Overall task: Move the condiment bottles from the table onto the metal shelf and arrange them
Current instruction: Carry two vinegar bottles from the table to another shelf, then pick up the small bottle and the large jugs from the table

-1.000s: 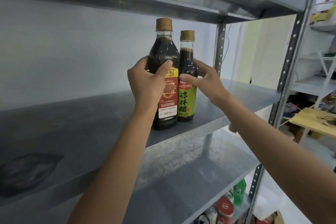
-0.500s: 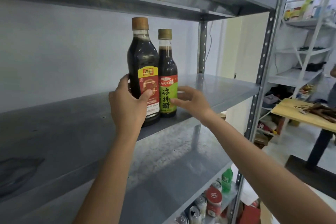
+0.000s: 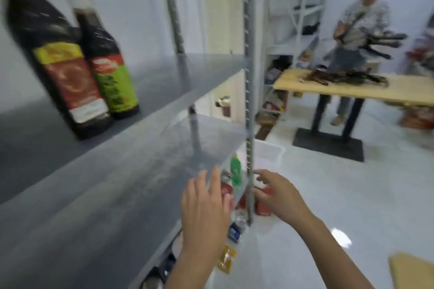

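Storeroom or stock area. Grey metal shelf (image 3: 187, 70) on slotted uprights (image 3: 247, 54); white rack (image 3: 291, 44) by the back wall; cans and bottles (image 3: 235, 171) on low tier; wooden worktable (image 3: 340, 90); glossy white floor (image 3: 328, 195).

I see the metal shelf (image 3: 187, 73) carrying two dark bottles on its upper board, near the front edge. The red-label bottle (image 3: 68, 82) touches the green-label bottle (image 3: 112, 82), which stands toward the right end.
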### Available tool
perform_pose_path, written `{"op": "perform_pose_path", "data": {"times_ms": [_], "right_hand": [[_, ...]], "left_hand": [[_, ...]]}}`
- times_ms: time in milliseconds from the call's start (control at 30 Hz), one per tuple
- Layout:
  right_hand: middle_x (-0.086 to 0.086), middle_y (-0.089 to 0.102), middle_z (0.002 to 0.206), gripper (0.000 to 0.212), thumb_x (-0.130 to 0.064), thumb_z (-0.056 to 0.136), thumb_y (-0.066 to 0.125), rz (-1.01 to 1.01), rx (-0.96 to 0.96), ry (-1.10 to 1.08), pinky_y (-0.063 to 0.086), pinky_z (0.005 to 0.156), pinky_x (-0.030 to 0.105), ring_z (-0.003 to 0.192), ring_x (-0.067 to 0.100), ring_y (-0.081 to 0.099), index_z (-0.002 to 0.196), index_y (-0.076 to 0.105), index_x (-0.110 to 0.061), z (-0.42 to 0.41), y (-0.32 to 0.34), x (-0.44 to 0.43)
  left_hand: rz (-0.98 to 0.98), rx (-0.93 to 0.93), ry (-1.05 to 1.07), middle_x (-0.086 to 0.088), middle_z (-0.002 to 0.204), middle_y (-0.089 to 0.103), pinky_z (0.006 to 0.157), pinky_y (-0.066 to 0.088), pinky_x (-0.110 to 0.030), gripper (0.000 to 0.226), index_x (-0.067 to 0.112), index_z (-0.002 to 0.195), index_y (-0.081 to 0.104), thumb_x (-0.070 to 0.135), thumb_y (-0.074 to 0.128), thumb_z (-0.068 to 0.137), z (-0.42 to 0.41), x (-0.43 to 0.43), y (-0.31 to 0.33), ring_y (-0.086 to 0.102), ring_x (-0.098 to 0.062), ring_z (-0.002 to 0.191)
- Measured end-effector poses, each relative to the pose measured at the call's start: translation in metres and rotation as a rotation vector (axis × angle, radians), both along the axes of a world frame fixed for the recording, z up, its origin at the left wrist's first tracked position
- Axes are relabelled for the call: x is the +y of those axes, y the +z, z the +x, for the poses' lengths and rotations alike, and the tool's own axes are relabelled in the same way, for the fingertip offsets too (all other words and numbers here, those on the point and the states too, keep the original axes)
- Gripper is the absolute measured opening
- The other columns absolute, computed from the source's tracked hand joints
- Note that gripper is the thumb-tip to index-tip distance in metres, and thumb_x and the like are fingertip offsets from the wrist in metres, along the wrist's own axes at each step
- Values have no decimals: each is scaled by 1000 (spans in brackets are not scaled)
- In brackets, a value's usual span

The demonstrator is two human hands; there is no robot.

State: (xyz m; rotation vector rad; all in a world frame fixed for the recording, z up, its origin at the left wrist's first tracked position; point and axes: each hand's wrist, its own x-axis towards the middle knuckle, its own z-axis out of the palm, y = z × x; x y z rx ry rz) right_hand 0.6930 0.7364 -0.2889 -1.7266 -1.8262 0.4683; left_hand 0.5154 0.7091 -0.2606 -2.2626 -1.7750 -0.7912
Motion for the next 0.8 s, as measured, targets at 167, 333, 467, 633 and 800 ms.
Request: {"op": "perform_pose_path", "data": {"times_ms": [167,333,467,633,800], "right_hand": [[-6,54,128,49,-38,92,52,-291,-73,-414,42,92,28,120,15,48,139,38,-31,65,-67,-103],[-4,44,141,52,-38,96,46,-387,-37,-847,37,100,29,130,15,40,145,30,-28,80,-97,-204],[-5,39,146,52,-36,97,45,-417,47,-1195,34,103,28,131,15,37,146,29,-26,53,-110,-280],[-5,39,145,51,-35,96,47,-416,138,-1546,34,103,30,131,16,37,144,32,-26,-3,-116,-364],[-7,40,145,52,-38,94,50,-407,223,-1874,36,102,30,132,15,37,143,34,-28,-70,-123,-442]], "left_hand": [[-254,302,-323,-13,109,65,75,54,-44,75,13,124,61,38,85,58,70,-15,-51,63,-31,90],[-249,524,-712,-14,100,68,69,55,-47,74,13,115,67,40,89,49,118,-30,-87,65,-32,84],[-290,665,-999,-16,123,61,86,49,-55,76,17,133,54,43,80,67,138,-54,-101,60,-36,107],[-304,826,-1287,-10,157,13,115,12,-49,64,22,152,1,40,34,101,148,-110,-118,17,-29,143],[-229,913,-1592,-10,157,15,114,15,-49,63,22,151,3,40,35,100,149,-188,-120,19,-28,142]]}}
